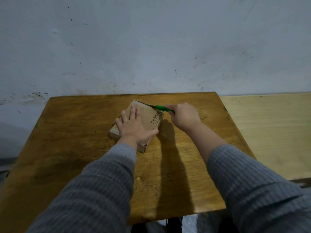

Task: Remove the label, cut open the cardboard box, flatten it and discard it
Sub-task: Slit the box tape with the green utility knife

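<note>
Box (148, 117) reads, perhaps, "Manyur"

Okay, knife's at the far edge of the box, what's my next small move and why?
Probably draw the green-handled knife back toward you along the box's right top edge: its blade is at the far corner, and your left hand lies flat on the lid.

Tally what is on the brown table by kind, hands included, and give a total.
Box: 1
Green-handled cutter: 1
Hands: 2, the left hand flat on the box, the right hand shut on the cutter
Total: 4
</note>
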A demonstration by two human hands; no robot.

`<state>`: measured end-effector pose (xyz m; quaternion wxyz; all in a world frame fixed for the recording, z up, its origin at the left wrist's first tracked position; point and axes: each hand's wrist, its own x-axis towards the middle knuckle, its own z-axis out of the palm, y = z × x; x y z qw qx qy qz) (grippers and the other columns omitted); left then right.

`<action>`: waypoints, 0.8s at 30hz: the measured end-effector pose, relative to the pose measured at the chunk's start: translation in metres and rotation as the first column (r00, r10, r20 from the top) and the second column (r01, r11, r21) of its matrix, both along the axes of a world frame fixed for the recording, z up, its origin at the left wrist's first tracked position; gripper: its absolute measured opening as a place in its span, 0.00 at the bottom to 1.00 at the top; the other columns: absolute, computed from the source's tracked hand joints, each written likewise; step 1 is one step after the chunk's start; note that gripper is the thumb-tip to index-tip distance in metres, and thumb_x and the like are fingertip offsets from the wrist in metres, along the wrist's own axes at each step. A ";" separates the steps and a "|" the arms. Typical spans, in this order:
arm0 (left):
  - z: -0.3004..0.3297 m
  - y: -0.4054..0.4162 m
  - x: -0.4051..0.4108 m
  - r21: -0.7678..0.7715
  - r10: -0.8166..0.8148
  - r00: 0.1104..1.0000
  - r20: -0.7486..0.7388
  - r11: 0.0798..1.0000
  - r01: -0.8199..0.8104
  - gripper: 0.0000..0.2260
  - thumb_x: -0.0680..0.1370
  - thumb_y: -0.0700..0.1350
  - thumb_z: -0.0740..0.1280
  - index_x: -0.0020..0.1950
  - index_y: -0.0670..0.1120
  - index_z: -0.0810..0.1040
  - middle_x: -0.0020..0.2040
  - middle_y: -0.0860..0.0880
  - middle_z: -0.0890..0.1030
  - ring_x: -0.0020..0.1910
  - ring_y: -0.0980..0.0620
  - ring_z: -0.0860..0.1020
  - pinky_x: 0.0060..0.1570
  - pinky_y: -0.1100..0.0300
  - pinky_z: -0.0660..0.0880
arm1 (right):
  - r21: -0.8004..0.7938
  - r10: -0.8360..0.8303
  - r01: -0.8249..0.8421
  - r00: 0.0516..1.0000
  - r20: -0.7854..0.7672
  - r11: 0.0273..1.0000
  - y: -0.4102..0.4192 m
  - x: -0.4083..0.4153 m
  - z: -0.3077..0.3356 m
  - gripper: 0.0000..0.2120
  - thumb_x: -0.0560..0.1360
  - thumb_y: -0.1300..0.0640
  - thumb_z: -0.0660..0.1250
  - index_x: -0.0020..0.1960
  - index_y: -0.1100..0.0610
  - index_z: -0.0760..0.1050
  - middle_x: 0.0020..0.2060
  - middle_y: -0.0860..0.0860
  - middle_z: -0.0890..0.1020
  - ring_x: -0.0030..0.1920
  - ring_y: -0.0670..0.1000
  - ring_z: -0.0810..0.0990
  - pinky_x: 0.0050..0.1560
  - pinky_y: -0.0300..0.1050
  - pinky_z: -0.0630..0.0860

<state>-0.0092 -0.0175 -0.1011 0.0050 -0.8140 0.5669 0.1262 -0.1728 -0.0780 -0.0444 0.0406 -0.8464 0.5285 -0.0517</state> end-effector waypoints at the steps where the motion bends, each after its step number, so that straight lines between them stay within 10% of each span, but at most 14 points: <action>1: 0.000 0.000 0.000 -0.003 0.005 1.000 0.004 1.000 -0.005 0.53 0.65 0.77 0.56 0.79 0.49 0.40 0.80 0.51 0.40 0.76 0.36 0.44 0.71 0.37 0.50 | 0.005 0.008 -0.008 1.000 -0.006 1.000 0.001 -0.002 0.001 0.18 0.80 0.55 0.56 0.68 0.43 0.70 0.49 0.55 0.83 0.45 0.57 0.81 0.38 0.47 0.74; 15: 0.004 -0.007 -0.008 -0.022 0.073 0.996 -0.055 0.997 -0.074 0.53 0.66 0.76 0.59 0.79 0.48 0.41 0.80 0.49 0.40 0.76 0.35 0.44 0.70 0.36 0.49 | 0.095 -0.094 0.075 0.971 0.218 0.993 -0.005 -0.049 -0.005 0.17 0.79 0.53 0.61 0.67 0.42 0.72 0.39 0.50 0.81 0.28 0.47 0.72 0.26 0.40 0.69; 24: 0.010 -0.059 -0.044 -0.027 0.269 0.951 -0.151 0.961 -0.276 0.55 0.65 0.76 0.60 0.79 0.45 0.44 0.80 0.47 0.42 0.76 0.35 0.46 0.70 0.37 0.51 | 0.293 -0.323 0.183 0.766 0.556 0.938 -0.034 -0.068 -0.017 0.19 0.77 0.55 0.66 0.66 0.47 0.72 0.58 0.52 0.82 0.39 0.46 0.79 0.32 0.32 0.72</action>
